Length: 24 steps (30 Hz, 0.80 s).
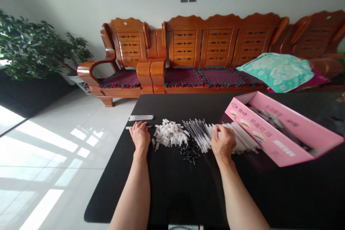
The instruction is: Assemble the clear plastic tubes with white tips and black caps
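On the left of the black table (172, 187), my left hand (140, 137) has its fingers bent over a white pen (128, 128), whose ends stick out on both sides. Just beyond it lies a short row of white pens (141, 118). My right hand (223, 142) is curled, thumb and fingers drawn together, over white pen barrels (244, 138); its fingertips are partly hidden. Beside it, to the left, lie thin pen refills (198, 133) with dark ends. Between my hands are a heap of white pen caps (171, 132) and a pile of small black plugs (191, 152).
A pink cardboard box (269, 133) stands on the right of the table, with greyish items inside. Behind the table runs a wooden sofa (215, 39) with a green towel-like cloth (280, 70). A potted plant (35, 46) is at the far left.
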Each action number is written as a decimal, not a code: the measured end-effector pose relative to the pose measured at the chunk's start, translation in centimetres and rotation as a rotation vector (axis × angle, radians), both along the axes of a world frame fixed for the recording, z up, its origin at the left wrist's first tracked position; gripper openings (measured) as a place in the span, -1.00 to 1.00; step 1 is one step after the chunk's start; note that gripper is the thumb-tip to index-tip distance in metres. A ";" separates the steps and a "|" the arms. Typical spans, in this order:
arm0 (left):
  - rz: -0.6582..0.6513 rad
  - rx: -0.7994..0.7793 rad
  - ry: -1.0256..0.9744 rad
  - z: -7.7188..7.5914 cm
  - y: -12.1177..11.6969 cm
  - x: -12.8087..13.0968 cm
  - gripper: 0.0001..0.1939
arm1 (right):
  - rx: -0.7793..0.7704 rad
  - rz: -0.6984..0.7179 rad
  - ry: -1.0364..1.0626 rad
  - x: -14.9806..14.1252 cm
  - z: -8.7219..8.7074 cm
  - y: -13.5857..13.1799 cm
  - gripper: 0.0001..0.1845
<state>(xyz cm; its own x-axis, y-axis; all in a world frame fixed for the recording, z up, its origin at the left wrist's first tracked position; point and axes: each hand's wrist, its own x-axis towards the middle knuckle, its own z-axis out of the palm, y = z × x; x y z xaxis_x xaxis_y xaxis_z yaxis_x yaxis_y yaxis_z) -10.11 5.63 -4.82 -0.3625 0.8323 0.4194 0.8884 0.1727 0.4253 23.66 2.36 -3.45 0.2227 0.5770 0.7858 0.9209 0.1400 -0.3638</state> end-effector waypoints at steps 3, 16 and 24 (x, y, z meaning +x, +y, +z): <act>0.007 -0.049 -0.018 -0.3 -0.1 -0.3 -0.80 | -0.003 0.011 0.011 0.1 -0.1 0.0 -0.80; -0.630 0.216 -0.195 4.2 -3.4 9.2 -0.85 | -0.446 0.591 0.533 -3.5 1.8 -1.7 -0.67; -0.842 0.242 -0.211 4.0 -4.1 12.3 -0.82 | -0.599 0.791 0.607 -4.1 2.0 -1.5 -0.55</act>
<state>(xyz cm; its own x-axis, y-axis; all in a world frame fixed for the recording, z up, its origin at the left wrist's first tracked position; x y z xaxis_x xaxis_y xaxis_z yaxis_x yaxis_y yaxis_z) 2.21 1.57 -0.80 0.2384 0.7547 0.6112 0.5798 -0.6155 0.5338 19.57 0.82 -1.49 -0.1197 0.9664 0.2275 0.3048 0.2539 -0.9180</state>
